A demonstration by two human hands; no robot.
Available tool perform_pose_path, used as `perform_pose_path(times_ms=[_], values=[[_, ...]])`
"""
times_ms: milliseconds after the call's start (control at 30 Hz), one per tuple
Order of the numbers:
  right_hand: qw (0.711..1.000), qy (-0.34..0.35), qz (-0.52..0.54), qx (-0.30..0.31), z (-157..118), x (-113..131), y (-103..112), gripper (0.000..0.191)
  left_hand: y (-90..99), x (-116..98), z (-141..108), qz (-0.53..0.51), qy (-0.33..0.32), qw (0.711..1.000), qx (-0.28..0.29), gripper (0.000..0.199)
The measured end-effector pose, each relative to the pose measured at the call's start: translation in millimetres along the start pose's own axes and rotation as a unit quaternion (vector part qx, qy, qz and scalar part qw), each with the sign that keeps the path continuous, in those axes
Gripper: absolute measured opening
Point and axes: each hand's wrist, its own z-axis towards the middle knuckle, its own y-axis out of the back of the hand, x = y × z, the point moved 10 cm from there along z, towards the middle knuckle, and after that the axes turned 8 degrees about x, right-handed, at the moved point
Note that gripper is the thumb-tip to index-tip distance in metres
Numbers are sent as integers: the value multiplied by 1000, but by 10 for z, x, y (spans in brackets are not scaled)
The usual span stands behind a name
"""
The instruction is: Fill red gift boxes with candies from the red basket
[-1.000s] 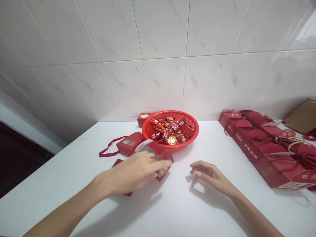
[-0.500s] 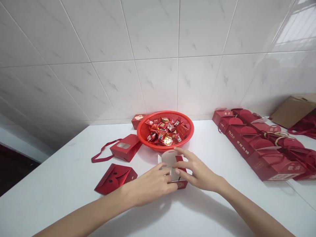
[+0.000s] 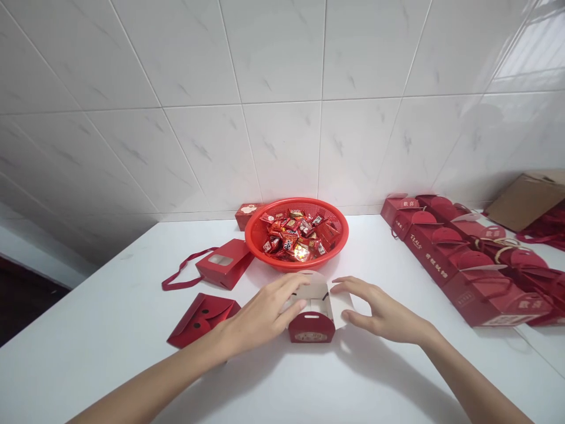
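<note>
A small red gift box (image 3: 311, 328) with a white inside stands on the table before me, its top open and its flaps spread. On its left side lies my left hand (image 3: 265, 309), thumb and fingers apart over the left flap. My right hand (image 3: 382, 306) is at the opposite side, fingers spread, the tips at the folded-out white right flap (image 3: 341, 307). Neither hand is closed around anything. Just behind the box, a red plastic basket (image 3: 253, 250) holds many wrapped candies (image 3: 293, 238).
To the left lie a red box with a ribbon handle (image 3: 224, 264) and a red envelope-shaped box (image 3: 200, 321). Rows of closed red gift boxes (image 3: 445, 259) stand at the right. A cardboard carton (image 3: 525, 200) is behind them; a small red box (image 3: 246, 217) stands by the tiled wall.
My hands have moved apart from inside the box to its two sides. The right flap is now folded outward, and the front panel with its slot shows.
</note>
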Motion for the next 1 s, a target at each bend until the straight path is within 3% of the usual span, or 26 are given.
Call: perform_pose_path(times_ms=[100, 200, 300, 500, 700, 833, 933, 1000], values=[[999, -26, 18, 12, -43, -134, -55, 47, -15, 61, -5, 37, 3, 999, 11, 56], [998, -23, 41, 32, -46, -195, -133, 52, -149, 139, -51, 77, 19, 994, 76, 94], [997, -4, 67, 45, -8, -200, -173, 53, -238, 192, -110, 86, 35, 989, 111, 108], [994, 14, 97, 57, 127, -197, -177, 54, -187, 399, -206, 78, 148, 979, 120, 104], [996, 60, 64, 5, 189, -16, 55, 47, 181, 451, -432, 118, 136, 982, 63, 80], [992, 76, 63, -73, 262, 77, 384, 35, 369, 777, -823, 185, 207, 958, 67, 66], [986, 81, 60, -131, 411, 68, 601, 28, 330, 1118, -1125, 198, 279, 933, 112, 87], [982, 93, 61, -151, 564, 50, 681, 25, 319, 1254, -1202, 199, 285, 931, 109, 92]])
